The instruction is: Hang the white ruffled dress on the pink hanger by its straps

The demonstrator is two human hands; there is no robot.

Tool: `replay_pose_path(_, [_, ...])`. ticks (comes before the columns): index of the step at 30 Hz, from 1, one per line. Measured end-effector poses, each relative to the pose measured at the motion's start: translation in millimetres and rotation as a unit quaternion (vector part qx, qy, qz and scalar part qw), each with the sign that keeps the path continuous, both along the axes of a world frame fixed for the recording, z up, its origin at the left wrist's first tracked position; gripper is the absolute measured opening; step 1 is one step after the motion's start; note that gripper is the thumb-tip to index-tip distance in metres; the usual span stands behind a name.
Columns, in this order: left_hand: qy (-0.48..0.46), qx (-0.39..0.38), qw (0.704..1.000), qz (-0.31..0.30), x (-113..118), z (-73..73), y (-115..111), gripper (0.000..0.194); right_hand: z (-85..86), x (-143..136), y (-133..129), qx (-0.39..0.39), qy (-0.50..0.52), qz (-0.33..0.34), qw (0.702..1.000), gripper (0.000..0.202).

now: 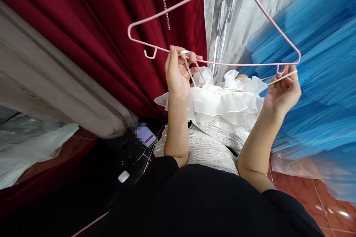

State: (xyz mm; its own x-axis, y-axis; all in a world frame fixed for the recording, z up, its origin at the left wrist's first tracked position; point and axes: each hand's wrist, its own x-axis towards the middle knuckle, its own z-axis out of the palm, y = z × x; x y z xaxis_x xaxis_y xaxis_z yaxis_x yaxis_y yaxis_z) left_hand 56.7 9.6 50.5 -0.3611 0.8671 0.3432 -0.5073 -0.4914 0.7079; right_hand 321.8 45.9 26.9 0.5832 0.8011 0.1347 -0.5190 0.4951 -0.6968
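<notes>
With the fingers of the left hand closed on the lower bar of a pink hanger and looped by a thin white strap; with the fingers of the right hand pinching a second strap, drawn taut just below the right hook. Hard to tell if also touching the bar there. Below and between both sets of fingers, a white ruffled dress, with sequined cloth lower down.

To work this well, hold the bar level and pinch lightly, so as not to strain one side. Ease the taut strap rather than tug, being probably slim enough to slip or twist. Smooth each loop flat before settling into a hook. For the bare left hook, just outward of the left fingers, best slide along the bar without letting go. Mind the blue tulle beyond the right fingers: likely to snag.
</notes>
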Motion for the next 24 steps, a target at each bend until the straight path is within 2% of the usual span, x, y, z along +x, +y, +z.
replay_pose_path(3, [-0.010,-0.008,1.000,-0.002,-1.4,0.4,-0.4,0.033,1.0,8.7,-5.1,0.024,-0.018,-0.041,0.999,0.044])
replay_pose_path(8, [-0.049,-0.011,0.999,-0.010,-0.3,0.9,-0.3,0.034,0.4,1.0,-15.6,0.064,-0.099,-0.077,0.990,0.019])
replay_pose_path(13, [-0.055,-0.023,0.998,-0.030,2.0,2.9,-2.1,0.033,5.6,-9.7,-20.4,0.080,-0.149,-0.111,0.979,0.019])
replay_pose_path(18, [-0.034,0.005,0.999,-0.010,-0.8,3.2,-2.4,0.034,10.8,-12.5,-21.6,0.084,-0.226,-0.102,0.965,0.030])
replay_pose_path(24, [0.000,0.017,1.000,-0.004,-0.4,0.0,-0.2,0.034,6.7,-15.3,-12.4,0.078,-0.244,-0.075,0.964,0.014])
